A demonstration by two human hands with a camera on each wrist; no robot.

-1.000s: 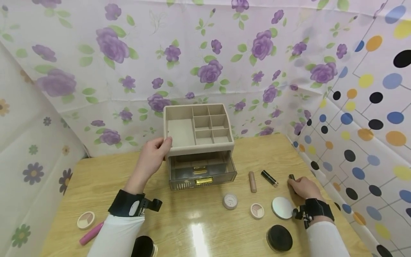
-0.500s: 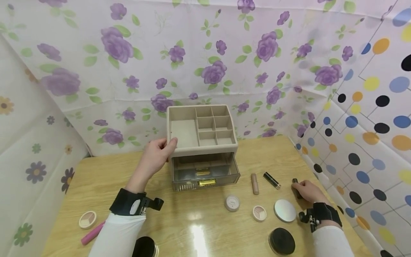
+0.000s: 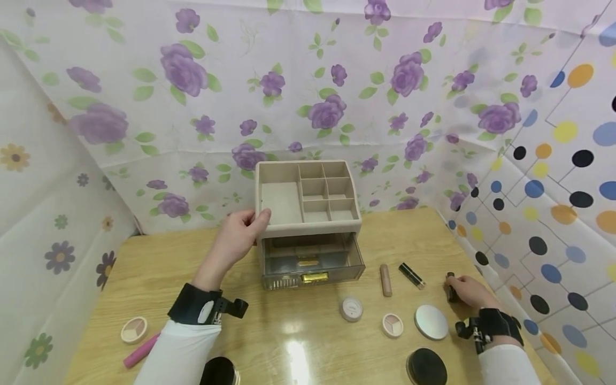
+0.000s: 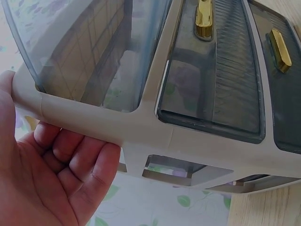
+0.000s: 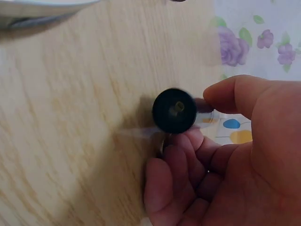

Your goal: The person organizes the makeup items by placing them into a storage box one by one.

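Note:
My left hand (image 3: 239, 237) grips the upper left edge of a beige cosmetics organizer (image 3: 308, 228), thumb over the rim; the left wrist view shows the fingers curled under its side wall. One smoky clear drawer (image 3: 284, 282) with a gold handle is pulled out at the front. Far to the right, my right hand (image 3: 472, 292) pinches a dark cosmetic tube (image 3: 451, 287) close over the table. In the right wrist view, the round black end of the tube (image 5: 174, 111) faces the camera, between thumb and fingers; its far part is mostly hidden.
Right of the organizer lie a beige tube (image 3: 386, 280), a black tube (image 3: 411, 275), a small round jar (image 3: 351, 309), a three-colour palette (image 3: 392, 325), a silvery disc (image 3: 431, 322) and a black round case (image 3: 426, 367). Another palette (image 3: 134, 330) and a pink tube (image 3: 141, 351) lie at left.
The head view has shifted a little, so everything sits lower and further right. My right hand has moved slightly right with the dark tube. The left hand keeps its grip on the organizer.

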